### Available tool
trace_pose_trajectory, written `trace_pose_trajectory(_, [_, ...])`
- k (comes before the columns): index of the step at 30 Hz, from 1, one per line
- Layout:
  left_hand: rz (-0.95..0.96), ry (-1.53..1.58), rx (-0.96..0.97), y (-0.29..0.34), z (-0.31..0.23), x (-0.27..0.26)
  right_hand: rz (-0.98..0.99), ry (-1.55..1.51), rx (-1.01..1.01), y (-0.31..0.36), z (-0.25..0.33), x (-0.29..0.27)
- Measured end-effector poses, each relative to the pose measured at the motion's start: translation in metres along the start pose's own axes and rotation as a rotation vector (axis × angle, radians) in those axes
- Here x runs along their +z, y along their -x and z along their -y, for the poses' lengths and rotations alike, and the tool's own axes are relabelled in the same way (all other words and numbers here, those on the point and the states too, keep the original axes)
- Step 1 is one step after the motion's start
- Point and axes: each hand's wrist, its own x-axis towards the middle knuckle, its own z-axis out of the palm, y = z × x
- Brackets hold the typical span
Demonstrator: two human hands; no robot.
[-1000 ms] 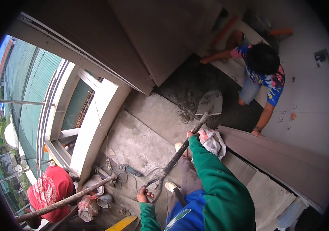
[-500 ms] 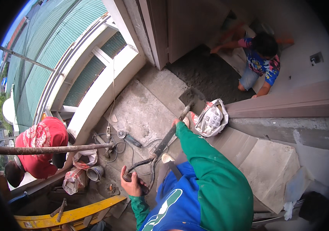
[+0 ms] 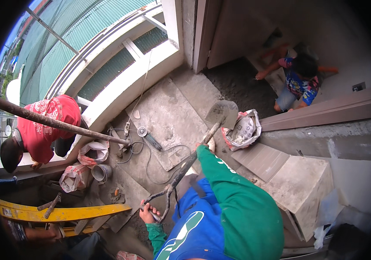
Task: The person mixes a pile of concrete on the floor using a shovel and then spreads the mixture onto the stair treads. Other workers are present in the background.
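Observation:
A long-handled shovel (image 3: 181, 174) slants across in front of me. My left hand (image 3: 150, 212) is closed round the grip at its forked handle end. Farther up the shaft, my right hand (image 3: 199, 148) is wrapped round it, partly hidden by my green sleeve. The grey shovel blade (image 3: 215, 112) looks bare and overlaps the left rim of an open white-and-red sack (image 3: 254, 125); whether they touch I cannot tell. Beyond the blade, dark wet-looking mortar (image 3: 233, 80) covers the floor in the doorway.
A co-worker in a patterned shirt (image 3: 298, 86) crouches by the mortar. Another in red (image 3: 51, 119) bends at the left behind a slanting pole (image 3: 55, 120). An angle grinder (image 3: 150, 138) and its cord lie on the floor. Sacks, a bucket (image 3: 101, 172) and a yellow ladder (image 3: 64, 211) stand left.
My left hand's fingers, spread at the handle before, are now closed round the grip. The shovel blade has shifted from beside the sack to over its rim. My view has turned somewhat.

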Motion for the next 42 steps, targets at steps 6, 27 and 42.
trace_pose_trajectory(6, [0.196,0.403,-0.502,-0.055,0.093,-0.027,-0.317,0.102,-0.408,-0.004,0.034,-0.049])
trace_pose_trajectory(27, [-0.196,-0.422,-0.409,-0.102,0.186,0.217,0.093,0.096,0.046,-0.188,0.119,-0.046])
trace_pose_trajectory(42, [-0.558,-0.467,-0.2,-0.095,0.174,0.173,0.067,-0.165,0.317,-0.219,0.073,-0.004])
